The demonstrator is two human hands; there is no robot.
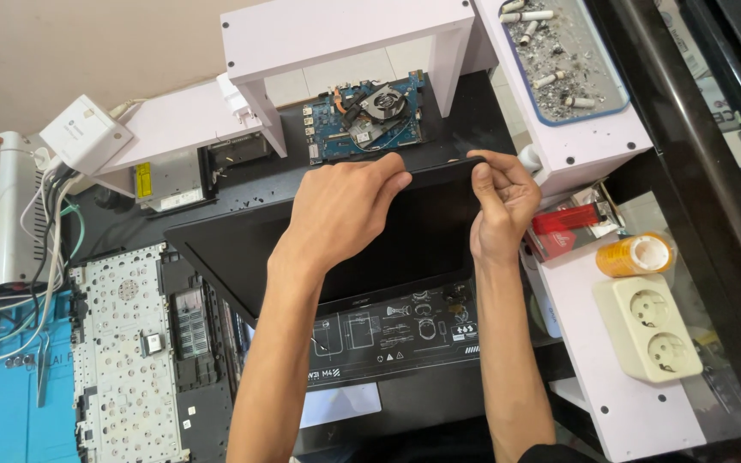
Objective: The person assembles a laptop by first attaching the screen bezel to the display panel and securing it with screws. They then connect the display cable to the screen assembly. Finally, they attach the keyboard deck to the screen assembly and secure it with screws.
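Both hands pinch the far edge of the black screen panel (370,244), which lies mid-worktop, tilted over a laptop base: left hand (345,210) closed on the edge's middle, right hand (501,206) on the far-right corner. Risks: uneven pull could flex and crack the panel; a slip could drop it onto the keyboard frame (126,351) at left or knock the motherboard (366,116) just beyond.

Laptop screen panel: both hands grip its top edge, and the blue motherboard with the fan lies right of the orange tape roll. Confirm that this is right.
Not quite. In the head view both hands do grip the laptop screen panel at its top edge, but the blue motherboard lies left of the orange tape roll, beyond the panel.
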